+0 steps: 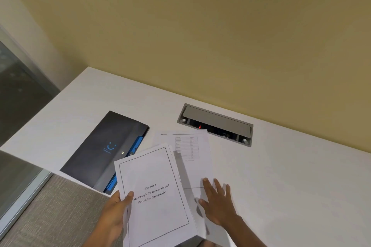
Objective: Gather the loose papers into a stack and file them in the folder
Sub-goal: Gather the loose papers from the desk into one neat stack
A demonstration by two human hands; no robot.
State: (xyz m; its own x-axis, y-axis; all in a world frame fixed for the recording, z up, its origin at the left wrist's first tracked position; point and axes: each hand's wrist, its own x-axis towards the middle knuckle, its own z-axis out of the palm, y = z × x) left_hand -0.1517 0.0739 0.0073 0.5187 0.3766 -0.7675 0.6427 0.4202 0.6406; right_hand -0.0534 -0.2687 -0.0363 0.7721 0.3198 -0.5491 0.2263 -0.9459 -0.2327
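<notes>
My left hand [116, 213] grips a stack of white papers [152, 196] by its left edge, thumb on top; the top sheet is a bordered title page reading "Chapter 3". The stack is lifted over the table's front edge. My right hand [217, 202] lies flat, fingers spread, on a loose sheet with a table printed on it [192, 154], which rests on the white table [291, 176]. Another loose sheet [160, 138] peeks out behind it. A dark grey folder [100, 150] with a blue smile logo and blue inner tabs lies shut to the left, partly under the stack's corner.
A grey cable hatch [215, 124] with a red light is set into the table behind the papers. A yellow wall rises behind the table. Grey carpet [56, 210] and a glass partition [18, 106] lie to the left.
</notes>
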